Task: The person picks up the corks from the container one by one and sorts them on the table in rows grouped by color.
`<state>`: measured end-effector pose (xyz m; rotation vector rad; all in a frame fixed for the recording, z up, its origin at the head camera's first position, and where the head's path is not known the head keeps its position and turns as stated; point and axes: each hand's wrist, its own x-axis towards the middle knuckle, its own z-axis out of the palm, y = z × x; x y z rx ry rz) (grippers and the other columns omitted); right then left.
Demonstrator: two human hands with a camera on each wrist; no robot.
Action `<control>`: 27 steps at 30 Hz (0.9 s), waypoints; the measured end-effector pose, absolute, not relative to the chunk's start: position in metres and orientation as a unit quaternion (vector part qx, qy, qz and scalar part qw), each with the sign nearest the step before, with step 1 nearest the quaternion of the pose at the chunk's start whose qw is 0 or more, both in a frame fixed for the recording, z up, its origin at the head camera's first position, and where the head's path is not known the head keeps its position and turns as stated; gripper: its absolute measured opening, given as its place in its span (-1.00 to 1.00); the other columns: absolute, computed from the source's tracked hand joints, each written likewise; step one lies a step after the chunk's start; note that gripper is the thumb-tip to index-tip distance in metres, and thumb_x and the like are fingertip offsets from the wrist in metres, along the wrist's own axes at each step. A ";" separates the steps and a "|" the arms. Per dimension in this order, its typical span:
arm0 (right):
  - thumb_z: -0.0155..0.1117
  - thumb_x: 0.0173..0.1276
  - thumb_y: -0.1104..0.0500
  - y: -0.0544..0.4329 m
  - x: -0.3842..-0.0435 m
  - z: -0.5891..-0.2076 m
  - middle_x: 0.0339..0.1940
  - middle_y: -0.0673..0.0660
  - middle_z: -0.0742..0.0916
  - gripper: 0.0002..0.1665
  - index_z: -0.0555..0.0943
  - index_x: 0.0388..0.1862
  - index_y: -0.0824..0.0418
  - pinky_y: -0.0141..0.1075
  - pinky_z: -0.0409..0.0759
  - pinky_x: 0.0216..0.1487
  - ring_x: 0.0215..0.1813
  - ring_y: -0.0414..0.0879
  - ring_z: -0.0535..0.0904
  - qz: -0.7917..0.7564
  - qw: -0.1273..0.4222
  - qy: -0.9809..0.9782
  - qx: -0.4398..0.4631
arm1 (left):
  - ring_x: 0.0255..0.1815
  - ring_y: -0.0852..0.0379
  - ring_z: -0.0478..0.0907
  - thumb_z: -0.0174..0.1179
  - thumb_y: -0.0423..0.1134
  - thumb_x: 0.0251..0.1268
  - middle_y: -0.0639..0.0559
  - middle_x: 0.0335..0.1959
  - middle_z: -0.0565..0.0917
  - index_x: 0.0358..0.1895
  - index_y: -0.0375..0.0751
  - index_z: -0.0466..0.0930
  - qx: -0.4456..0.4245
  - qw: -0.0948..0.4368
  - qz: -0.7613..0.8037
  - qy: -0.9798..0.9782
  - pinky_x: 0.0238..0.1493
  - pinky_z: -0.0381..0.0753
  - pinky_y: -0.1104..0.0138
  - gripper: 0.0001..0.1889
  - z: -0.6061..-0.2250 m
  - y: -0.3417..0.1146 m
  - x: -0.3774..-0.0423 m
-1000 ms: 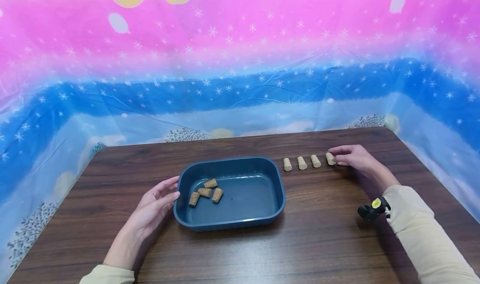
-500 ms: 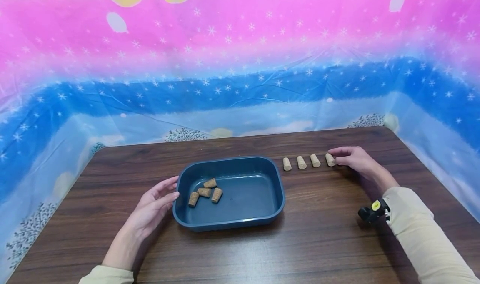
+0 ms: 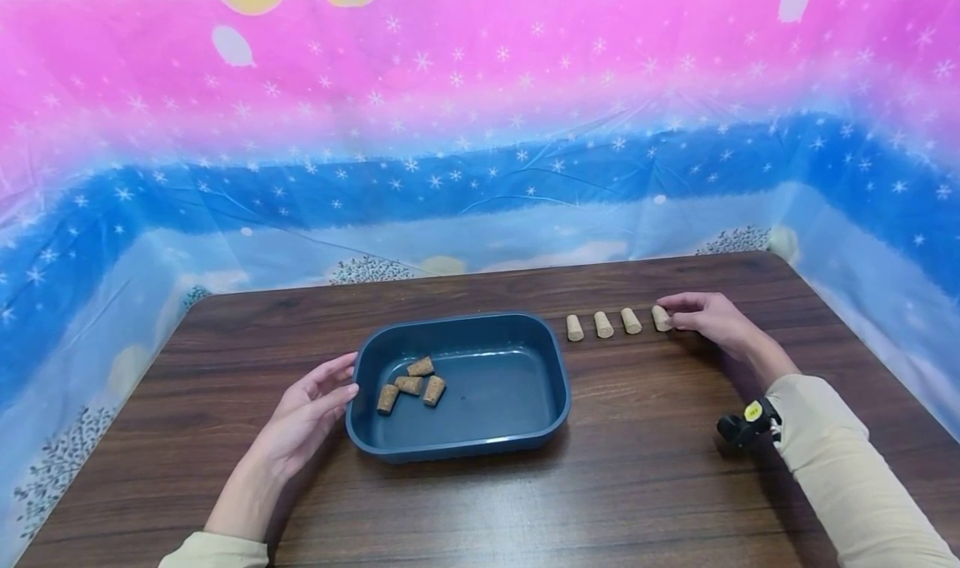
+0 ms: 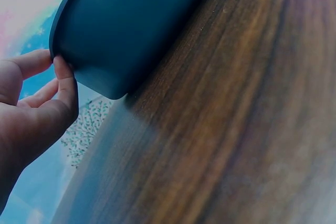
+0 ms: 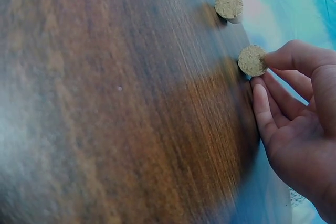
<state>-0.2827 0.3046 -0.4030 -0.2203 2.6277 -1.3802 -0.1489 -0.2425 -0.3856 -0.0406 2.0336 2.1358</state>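
Observation:
A dark blue plastic tub (image 3: 487,447) stands on the table, with several brown corks (image 3: 408,385) lying in its left part. My left hand (image 3: 309,418) holds the tub's left end; in the left wrist view its thumb and fingertips (image 4: 62,66) are at the rim. To the right of the tub, pale tapered corks lie on their sides in a row. My right hand (image 3: 712,322) pinches the rightmost pale cork (image 3: 661,318) between thumb and fingers, low at the table. The right wrist view shows that cork's round end (image 5: 252,61) facing the camera.
Three other pale corks lie left of the held one: the nearest (image 3: 631,321), a middle one (image 3: 603,325), and one (image 3: 574,328) close by the tub's right rim. The dark wooden table (image 3: 637,485) ends at a patterned cloth backdrop (image 3: 465,193) behind.
Almost nothing differs. My left hand stays at the tub and my right hand stays on the rightmost cork, and the corks keep their places.

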 end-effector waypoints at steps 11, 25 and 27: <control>0.17 0.34 0.28 0.304 -0.281 -0.402 0.24 0.44 0.50 -0.44 0.41 0.29 0.47 -0.43 0.44 -0.11 -0.10 -0.33 0.47 -0.474 0.088 0.873 -0.076 | 0.05 0.23 0.48 0.10 -0.35 0.42 -0.10 0.16 0.33 0.44 -0.43 0.08 -0.003 0.094 0.727 0.680 0.07 0.50 0.43 -0.38 -0.386 -0.242 -0.149; 0.38 0.27 0.13 0.298 -0.283 -0.403 0.19 0.42 0.55 -0.29 0.40 0.31 0.43 -0.47 0.45 -0.03 0.17 0.06 0.48 -0.459 0.085 0.881 -0.078 | 0.05 0.23 0.48 0.11 -0.34 0.42 -0.06 0.14 0.37 0.44 -0.42 0.10 -0.006 0.093 0.726 0.681 0.07 0.50 0.43 -0.39 -0.387 -0.242 -0.149; 0.40 0.25 0.11 0.297 -0.285 -0.403 0.18 0.41 0.56 -0.27 0.41 0.31 0.43 -0.46 0.44 -0.02 0.21 0.15 0.45 -0.450 0.081 0.886 -0.079 | 0.05 0.23 0.48 0.11 -0.34 0.42 -0.06 0.14 0.37 0.44 -0.42 0.10 -0.006 0.093 0.726 0.681 0.07 0.50 0.43 -0.39 -0.387 -0.242 -0.149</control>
